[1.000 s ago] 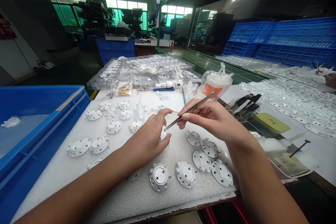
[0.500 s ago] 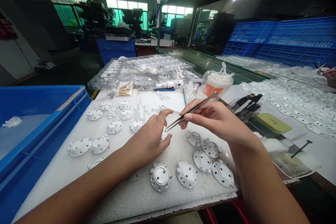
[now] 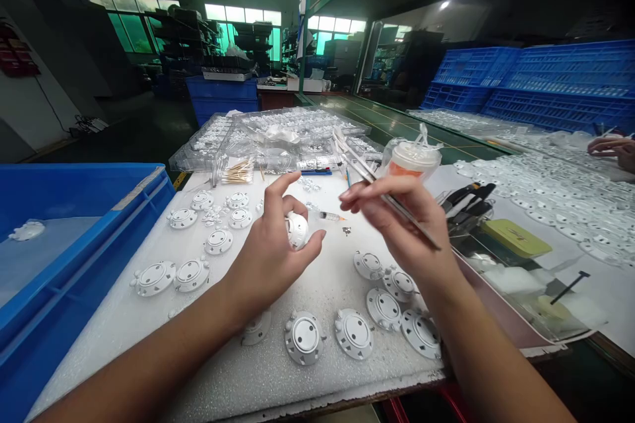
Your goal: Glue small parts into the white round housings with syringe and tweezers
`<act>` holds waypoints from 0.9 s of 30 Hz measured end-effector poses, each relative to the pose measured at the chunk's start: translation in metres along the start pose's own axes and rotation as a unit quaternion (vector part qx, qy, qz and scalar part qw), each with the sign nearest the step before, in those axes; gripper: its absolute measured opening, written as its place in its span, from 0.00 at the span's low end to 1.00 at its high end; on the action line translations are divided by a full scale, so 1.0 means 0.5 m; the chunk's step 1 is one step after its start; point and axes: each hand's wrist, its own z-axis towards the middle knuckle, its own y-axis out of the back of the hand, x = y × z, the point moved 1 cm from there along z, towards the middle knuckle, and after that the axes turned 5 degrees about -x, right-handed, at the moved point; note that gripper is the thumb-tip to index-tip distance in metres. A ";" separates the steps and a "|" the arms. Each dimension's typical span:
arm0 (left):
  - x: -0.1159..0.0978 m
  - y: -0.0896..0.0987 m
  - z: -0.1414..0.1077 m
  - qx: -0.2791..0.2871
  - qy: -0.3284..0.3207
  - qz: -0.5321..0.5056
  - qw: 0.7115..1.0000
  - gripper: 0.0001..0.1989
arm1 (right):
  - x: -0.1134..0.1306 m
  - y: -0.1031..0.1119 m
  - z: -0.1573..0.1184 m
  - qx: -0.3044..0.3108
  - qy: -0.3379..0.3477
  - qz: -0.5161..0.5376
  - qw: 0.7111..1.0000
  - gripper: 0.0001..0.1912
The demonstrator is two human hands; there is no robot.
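Note:
My left hand (image 3: 278,244) holds a small round white part (image 3: 296,231) between its thumb and fingers, above the white foam sheet (image 3: 208,370). Metal tweezers (image 3: 411,217) lie across my right hand (image 3: 404,215), gripped by its fingers, with the tips pointing up and away to the left. Between the hands a small syringe (image 3: 330,216) with an orange tip lies on the foam, beside some tiny dark pieces (image 3: 346,230). Several white discs with dark dots stand around, one of them (image 3: 303,337) near the front edge.
A blue bin (image 3: 79,264) is at the left. Cotton swabs (image 3: 238,170), clear trays (image 3: 278,125) and a bagged cup (image 3: 413,157) stand at the back. To the right are a yellow-green tin (image 3: 516,238), black-handled tools (image 3: 469,205) and another person's hand (image 3: 612,147).
The tweezers have swung away from the white part, their tips now up and back. My right hand has moved right. My left hand's fingers have spread wider, uncovering the part and the syringe.

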 end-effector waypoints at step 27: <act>0.005 -0.006 -0.002 0.055 -0.013 -0.038 0.998 0.36 | -0.002 -0.040 -0.029 0.120 -0.012 0.051 0.991 0.14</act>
